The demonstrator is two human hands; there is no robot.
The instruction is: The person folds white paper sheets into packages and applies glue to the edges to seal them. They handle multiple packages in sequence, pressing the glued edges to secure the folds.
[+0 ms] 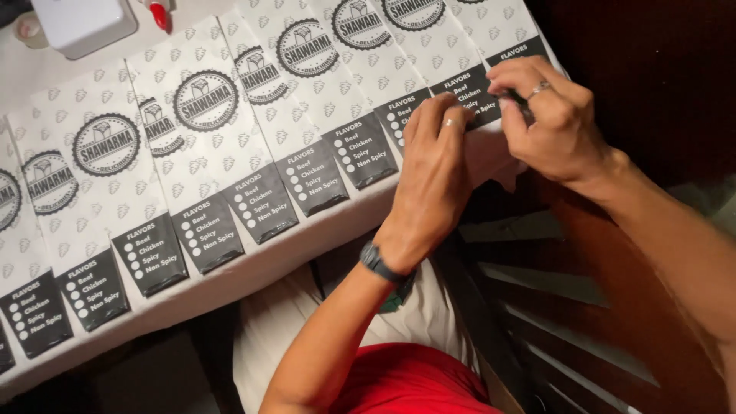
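A row of long white paper bags [230, 146] lies overlapped like shingles along the table [322, 234] edge, each with a round printed emblem up top and a dark checkbox panel at the end nearest the person. Both hands work at the right end of that row.

The left hand [433, 180] lies flat, palm down, over the dark panel of one bag [460, 92]; its fingers are stretched out and pressed on the paper, pinning it and gripping nothing. A ring shows on one finger and a dark watch [379, 264] sits at the wrist.

The right hand [548, 119] hovers just right of the left hand's fingertips, curled closed in a pinch. Something small and dark, perhaps a pen [517, 97], sits between thumb and forefinger; too little of it shows to be sure. Its tip touches or nearly touches the same dark panel.

The bag's long axis runs away from the person and up to the left, so the checkbox end lies directly under both hands. The right hand is nearer the panel's right edge; the left covers its left part.

Far from the hands, beyond the row's left end, sit a white box [80, 23] and a red-capped item [159, 14].
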